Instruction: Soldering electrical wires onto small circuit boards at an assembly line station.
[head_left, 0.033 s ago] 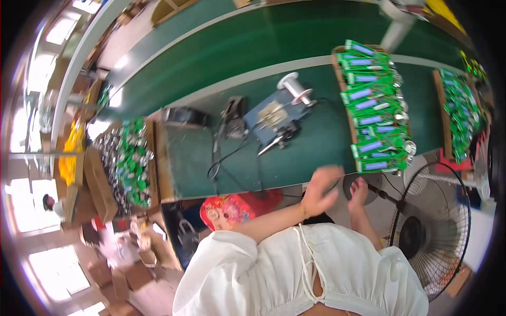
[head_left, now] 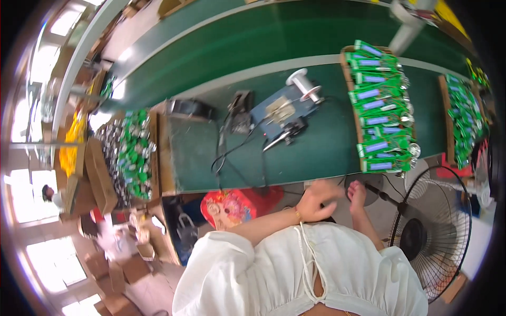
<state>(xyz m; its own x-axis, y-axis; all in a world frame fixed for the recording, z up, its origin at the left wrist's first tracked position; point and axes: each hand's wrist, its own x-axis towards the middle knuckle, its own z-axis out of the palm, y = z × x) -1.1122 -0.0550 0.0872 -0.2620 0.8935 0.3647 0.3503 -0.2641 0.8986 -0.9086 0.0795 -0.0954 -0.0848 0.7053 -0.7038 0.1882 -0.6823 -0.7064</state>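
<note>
My left hand (head_left: 318,200), a thin bracelet at its wrist, reaches out below the front edge of the green workbench (head_left: 316,152). Its fingers are loosely apart and nothing shows in them. It is close to my bare foot (head_left: 358,194), which rests by a dark round base on the floor. My right hand is out of view. On the bench above lie a soldering iron (head_left: 279,138) with its cable, a spool of solder wire (head_left: 303,84) and a wooden tray of green circuit boards (head_left: 379,105).
A standing fan (head_left: 432,231) is at my right. A red patterned bag (head_left: 229,206) sits under the bench. Another tray of green boards (head_left: 134,152) is at the left, a third tray (head_left: 464,118) far right. Cardboard boxes (head_left: 116,268) lie on the floor.
</note>
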